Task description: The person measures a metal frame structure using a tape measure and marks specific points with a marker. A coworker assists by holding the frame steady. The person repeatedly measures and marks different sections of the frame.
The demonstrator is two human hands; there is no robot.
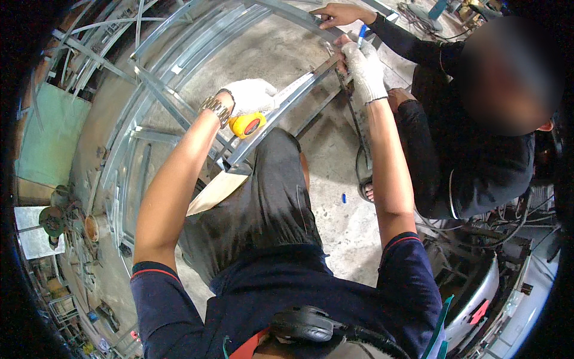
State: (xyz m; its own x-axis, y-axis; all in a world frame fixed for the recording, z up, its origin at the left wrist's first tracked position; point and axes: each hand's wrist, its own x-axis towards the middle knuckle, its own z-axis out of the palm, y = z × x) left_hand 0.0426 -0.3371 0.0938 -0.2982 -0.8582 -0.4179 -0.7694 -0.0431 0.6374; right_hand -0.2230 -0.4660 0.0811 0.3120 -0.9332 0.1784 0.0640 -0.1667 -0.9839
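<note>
My left hand [250, 97], in a white knit glove with a metal watch at the wrist, closes on a yellow tape measure [247, 124] resting at a grey metal frame [272, 128]. Its fingertips are partly hidden. The pale blade [293, 90] runs from it along the frame bar, up and to the right. Farther out, my gloved right hand [366, 72] grips a blue-ended marker [362, 35] that sticks up between its fingers. That hand's bare fingertips are at the bar's far end.
A co-worker in black crouches at the right, one hand [342, 14] pointing at the far frame bar. Long metal bars [221, 39] lie beyond my left hand. A small blue cap [344, 198] is on the concrete floor. Cables and machinery [496, 233] stand at the right.
</note>
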